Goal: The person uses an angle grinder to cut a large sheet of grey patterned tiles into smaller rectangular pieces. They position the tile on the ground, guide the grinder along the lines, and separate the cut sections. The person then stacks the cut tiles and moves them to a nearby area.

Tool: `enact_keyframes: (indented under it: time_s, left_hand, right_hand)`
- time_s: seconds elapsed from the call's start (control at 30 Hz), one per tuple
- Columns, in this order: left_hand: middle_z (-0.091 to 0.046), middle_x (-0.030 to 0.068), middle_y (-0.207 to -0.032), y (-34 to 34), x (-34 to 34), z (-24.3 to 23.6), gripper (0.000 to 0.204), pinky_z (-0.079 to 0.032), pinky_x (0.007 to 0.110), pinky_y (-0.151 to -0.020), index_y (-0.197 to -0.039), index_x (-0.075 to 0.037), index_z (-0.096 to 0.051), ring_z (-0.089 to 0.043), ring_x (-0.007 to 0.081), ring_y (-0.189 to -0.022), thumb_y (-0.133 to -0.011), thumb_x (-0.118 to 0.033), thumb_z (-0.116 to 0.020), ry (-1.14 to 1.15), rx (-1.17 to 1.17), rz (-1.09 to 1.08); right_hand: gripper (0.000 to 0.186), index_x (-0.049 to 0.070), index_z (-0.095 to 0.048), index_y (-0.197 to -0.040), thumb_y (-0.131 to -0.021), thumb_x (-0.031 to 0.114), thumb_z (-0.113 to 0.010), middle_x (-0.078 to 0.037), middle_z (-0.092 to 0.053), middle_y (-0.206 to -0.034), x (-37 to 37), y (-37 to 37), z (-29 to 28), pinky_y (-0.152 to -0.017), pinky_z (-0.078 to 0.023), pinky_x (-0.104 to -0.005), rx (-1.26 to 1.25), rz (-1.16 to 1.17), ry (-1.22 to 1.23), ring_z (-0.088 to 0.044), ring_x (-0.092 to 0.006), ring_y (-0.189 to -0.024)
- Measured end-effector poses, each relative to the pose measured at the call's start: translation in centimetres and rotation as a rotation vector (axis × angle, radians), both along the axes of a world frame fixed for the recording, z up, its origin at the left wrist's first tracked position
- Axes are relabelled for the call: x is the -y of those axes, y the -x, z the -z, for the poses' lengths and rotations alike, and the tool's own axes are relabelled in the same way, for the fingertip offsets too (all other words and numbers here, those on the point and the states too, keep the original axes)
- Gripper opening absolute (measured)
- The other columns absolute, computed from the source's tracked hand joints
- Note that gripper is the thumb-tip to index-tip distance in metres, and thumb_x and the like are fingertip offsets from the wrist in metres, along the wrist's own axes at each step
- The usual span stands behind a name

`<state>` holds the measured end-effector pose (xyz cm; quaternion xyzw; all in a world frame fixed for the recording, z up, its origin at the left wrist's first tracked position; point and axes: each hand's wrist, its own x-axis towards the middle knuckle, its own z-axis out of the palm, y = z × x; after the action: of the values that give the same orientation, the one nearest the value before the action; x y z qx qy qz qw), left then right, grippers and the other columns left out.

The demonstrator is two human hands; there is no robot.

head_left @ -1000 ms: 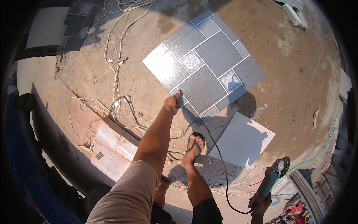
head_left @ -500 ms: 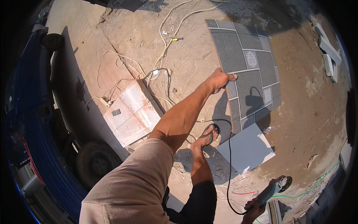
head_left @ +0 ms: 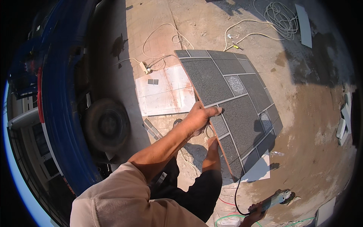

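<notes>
My left hand (head_left: 202,118) grips the near left edge of a large grey patterned tile (head_left: 245,117), thumb on its face, holding it off the ground at a slant. My right hand (head_left: 256,210), low on the right, is wrapped round an angle grinder (head_left: 276,200) with a black cord. A white square tile (head_left: 257,170) shows partly from under the patterned tile. Beyond my left hand lies a white, rust-stained slab (head_left: 159,98) with a small dark offcut (head_left: 153,81) on it. My feet are mostly hidden.
A blue truck (head_left: 62,106) with a wheel (head_left: 107,125) stands along the left. Beige cables, a power strip (head_left: 144,67) and a coiled cable (head_left: 280,20) lie on dusty concrete (head_left: 302,125). Pale offcuts (head_left: 346,117) lie at the right, a small tile strip (head_left: 151,128) near my legs.
The patterned tile has swung left and toward me in my left hand, now over the slab's edge. The view has turned toward the truck. My right hand still holds the grinder.
</notes>
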<state>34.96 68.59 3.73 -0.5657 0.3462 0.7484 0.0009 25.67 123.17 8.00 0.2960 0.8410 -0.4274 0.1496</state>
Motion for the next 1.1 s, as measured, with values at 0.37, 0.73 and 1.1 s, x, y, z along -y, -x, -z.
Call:
enact_keyframes:
  time_s: [0.37,0.73,1.1]
  left_hand:
    - [-0.067,0.0228,-0.108,-20.1,3.9,4.4,0.041,-0.064,0.049,-0.083,-0.12,0.019,-0.052,-0.072,0.0304,-0.094,-0.094,-0.002,-0.075,0.108,0.003,-0.808]
    - [-0.068,0.0227,-0.104,-27.6,7.8,16.9,0.038,-0.064,0.042,-0.077,-0.118,0.019,-0.057,-0.074,0.0299,-0.087,-0.093,-0.001,-0.077,0.163,-0.178,-1.078]
    - [-0.067,0.0185,-0.117,-25.6,-0.4,26.4,0.025,-0.063,0.046,-0.105,-0.121,0.011,-0.062,-0.072,0.0312,-0.108,-0.102,-0.002,-0.071,-0.149,-0.251,-1.247]
  right_hand:
    - [0.028,0.003,-0.061,-0.112,-0.094,0.016,-0.078,-0.007,-0.061,-0.077,8.9,-3.4,-2.0,-0.049,-0.048,-0.0336,-0.037,-0.21,0.056,-0.061,-0.0192,-0.058]
    - [0.032,0.0,-0.06,-0.111,-0.092,0.016,-0.08,-0.009,-0.063,-0.079,20.3,-11.5,-4.4,-0.056,-0.052,-0.0361,-0.177,-0.422,0.148,-0.062,-0.0218,-0.06]
    - [0.031,-0.001,-0.06,-0.114,-0.094,0.016,-0.076,-0.011,-0.067,-0.085,24.8,-12.6,-0.4,-0.059,-0.053,-0.0348,-0.084,-0.687,0.25,-0.067,-0.0212,-0.068]
